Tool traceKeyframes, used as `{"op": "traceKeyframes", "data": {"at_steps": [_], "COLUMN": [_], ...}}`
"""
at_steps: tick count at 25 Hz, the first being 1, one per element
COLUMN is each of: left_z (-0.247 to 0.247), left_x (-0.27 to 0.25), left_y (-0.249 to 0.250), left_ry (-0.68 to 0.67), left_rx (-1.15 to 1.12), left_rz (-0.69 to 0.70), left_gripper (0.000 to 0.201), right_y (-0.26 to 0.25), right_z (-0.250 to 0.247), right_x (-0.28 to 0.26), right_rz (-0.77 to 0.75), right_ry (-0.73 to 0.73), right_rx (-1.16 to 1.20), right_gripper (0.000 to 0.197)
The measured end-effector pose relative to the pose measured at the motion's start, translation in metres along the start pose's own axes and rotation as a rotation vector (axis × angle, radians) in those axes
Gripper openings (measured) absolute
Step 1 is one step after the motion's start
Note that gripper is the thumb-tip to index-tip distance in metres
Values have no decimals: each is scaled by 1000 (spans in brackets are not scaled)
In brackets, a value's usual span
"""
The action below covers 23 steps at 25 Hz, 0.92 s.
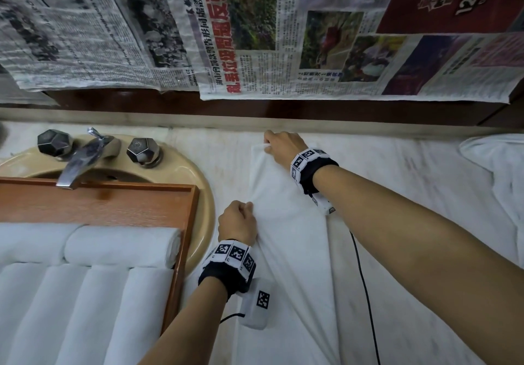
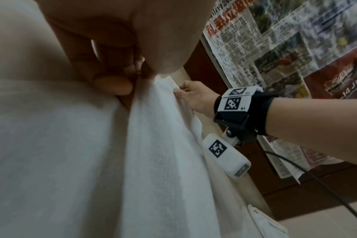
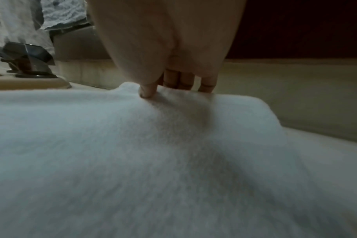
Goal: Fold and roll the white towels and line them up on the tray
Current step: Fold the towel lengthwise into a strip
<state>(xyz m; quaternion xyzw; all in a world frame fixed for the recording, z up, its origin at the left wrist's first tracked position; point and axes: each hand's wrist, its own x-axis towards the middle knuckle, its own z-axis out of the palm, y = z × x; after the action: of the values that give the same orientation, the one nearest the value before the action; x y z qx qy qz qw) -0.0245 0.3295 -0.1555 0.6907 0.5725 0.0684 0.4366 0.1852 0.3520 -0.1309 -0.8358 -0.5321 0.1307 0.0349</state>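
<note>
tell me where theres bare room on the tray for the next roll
The bare wood of the tray lies between the faucet and the crosswise rolled towel. The near end is crowded with side-by-side rolled towels. Both hands are busy with the flat towel.

Pale marble countertop (image 1: 411, 171) runs under a dark brown wooden wall ledge (image 1: 312, 112). Sheets of printed newspaper (image 1: 269, 38) cover the surface above the ledge, some with Chinese headlines. Beige oval ceramic sink (image 1: 195, 183) at left, with a chrome faucet (image 1: 76, 163) between two faceted dark metal knobs (image 1: 141, 149). Dim indoor light.
</note>
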Motion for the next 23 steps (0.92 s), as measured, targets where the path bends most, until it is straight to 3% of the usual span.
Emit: {"op": "traceKeyframes", "data": {"at_steps": [6,9,11,13,14,15,17,18,21,22,23], "left_z": [-1,-4,-4,-4,-4,-4,-5,-5,-7,-7,-5], "left_x": [10,16,18,20,20,21,23,22,20,22,22], "left_y": [2,5,5,2,1,1,4,6,10,11,10], "left_ry": [-25,-32,-35,-36,-40,-42,-43,-37,-46,-46,-50], "left_rx": [35,29,25,5,-2,-5,-6,-5,6,12,25], "left_rz": [-62,-75,-86,-107,-121,-128,-156,-167,-184,-180,-165], "left_gripper": [35,40,41,43,43,42,40,39,38,39,39], "right_y": [-1,-4,-3,4,12,19,30,30,27,35,45], "right_z": [11,11,19,26,27,27,20,18,29,30,28], "right_x": [2,-25,-60,-89,-87,-78,-54,-49,-70,-76,-80], "right_rz": [56,47,-274,-610,-654,-581,-223,-127,-344,-347,-225], "right_ry": [-16,1,0,-202,-274,-315,-264,-236,-239,-276,-304], "right_rx": [-110,-163,-160,-231,-266,-285,-230,-198,-207,-217,-208], "right_gripper": [24,48,62,61,61,61,65,68,71,70,71]}}
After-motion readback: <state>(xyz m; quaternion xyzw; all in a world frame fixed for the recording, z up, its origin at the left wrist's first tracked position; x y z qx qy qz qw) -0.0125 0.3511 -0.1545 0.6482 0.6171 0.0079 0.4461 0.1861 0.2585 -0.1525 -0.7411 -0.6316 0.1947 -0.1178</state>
